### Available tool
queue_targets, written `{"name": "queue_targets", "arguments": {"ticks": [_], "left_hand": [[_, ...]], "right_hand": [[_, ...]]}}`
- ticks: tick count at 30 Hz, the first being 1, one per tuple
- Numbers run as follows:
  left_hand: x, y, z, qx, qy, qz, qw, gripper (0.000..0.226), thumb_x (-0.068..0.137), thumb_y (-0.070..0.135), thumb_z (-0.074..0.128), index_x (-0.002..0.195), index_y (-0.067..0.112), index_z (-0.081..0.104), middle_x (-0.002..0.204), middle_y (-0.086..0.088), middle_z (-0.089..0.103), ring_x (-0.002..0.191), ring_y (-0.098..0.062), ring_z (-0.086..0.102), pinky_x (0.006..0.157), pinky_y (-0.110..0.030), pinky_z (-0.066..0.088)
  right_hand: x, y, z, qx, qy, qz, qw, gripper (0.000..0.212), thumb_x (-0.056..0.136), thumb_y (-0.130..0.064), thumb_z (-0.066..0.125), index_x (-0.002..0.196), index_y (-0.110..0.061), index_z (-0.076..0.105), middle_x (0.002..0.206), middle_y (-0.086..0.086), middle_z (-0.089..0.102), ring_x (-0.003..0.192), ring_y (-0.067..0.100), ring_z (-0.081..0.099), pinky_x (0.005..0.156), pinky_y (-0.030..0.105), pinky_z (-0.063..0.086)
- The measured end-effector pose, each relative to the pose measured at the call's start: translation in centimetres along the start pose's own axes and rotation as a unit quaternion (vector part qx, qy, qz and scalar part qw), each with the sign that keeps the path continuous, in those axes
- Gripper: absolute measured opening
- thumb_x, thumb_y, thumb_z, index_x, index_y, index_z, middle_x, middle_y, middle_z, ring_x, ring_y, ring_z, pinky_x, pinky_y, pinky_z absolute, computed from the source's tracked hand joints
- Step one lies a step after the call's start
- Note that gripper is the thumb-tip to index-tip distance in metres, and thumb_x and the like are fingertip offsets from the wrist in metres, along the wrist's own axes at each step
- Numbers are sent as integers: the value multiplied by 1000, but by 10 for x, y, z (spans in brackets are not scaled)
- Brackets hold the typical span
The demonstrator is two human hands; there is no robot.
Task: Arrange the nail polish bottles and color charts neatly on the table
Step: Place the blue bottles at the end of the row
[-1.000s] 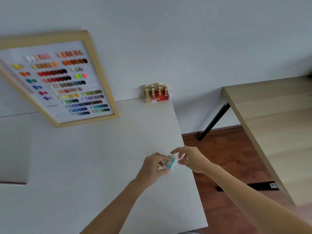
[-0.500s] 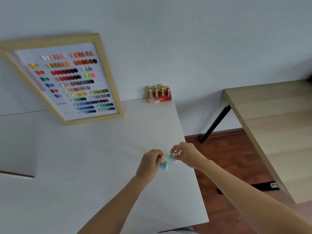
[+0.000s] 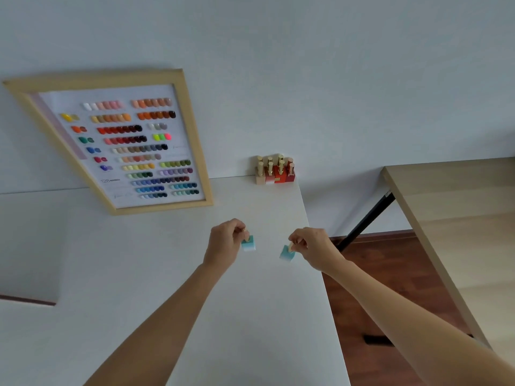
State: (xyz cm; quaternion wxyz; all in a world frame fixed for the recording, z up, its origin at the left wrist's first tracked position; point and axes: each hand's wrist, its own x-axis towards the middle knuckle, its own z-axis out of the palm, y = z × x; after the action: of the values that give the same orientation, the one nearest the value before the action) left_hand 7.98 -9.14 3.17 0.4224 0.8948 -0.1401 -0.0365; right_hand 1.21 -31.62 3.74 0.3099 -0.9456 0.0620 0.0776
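Observation:
My left hand (image 3: 224,243) pinches the gold cap of a turquoise nail polish bottle (image 3: 248,243), held above the white table (image 3: 139,274). My right hand (image 3: 313,246) grips the cap of a second turquoise bottle (image 3: 286,253), tilted, near the table's right edge. The two bottles are apart. Several gold-capped bottles in cream, red and dark red (image 3: 274,171) stand grouped at the table's far right corner against the wall. A wood-framed color chart (image 3: 125,143) with rows of nail swatches leans against the wall at the back left.
A light wooden table (image 3: 459,232) with a black leg stands to the right, across a gap of brown wood floor (image 3: 390,274). The white table has a cut-out edge at the left (image 3: 28,302).
Both hands have lifted and moved forward toward the wall and apart, each carrying one turquoise bottle. The bottles were together before and are now separated.

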Motion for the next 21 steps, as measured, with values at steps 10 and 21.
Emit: {"name": "queue_targets", "arguments": {"ticks": [10, 21], "left_hand": [[109, -1, 6, 10, 41, -31, 999, 13, 84, 7, 68, 96, 0, 67, 93, -14, 71, 82, -16, 64, 75, -18, 49], [198, -21, 27, 20, 42, -70, 996, 14, 81, 9, 72, 92, 2, 70, 90, -14, 72, 82, -24, 67, 80, -31, 56]], "right_hand": [[99, -28, -12, 20, 36, -40, 998, 18, 85, -3, 64, 102, -7, 68, 98, 8, 71, 80, 11, 60, 68, 7, 43], [191, -41, 7, 8, 45, -69, 997, 20, 82, -5, 66, 100, -12, 71, 96, 5, 71, 81, 18, 63, 75, 31, 53]]}}
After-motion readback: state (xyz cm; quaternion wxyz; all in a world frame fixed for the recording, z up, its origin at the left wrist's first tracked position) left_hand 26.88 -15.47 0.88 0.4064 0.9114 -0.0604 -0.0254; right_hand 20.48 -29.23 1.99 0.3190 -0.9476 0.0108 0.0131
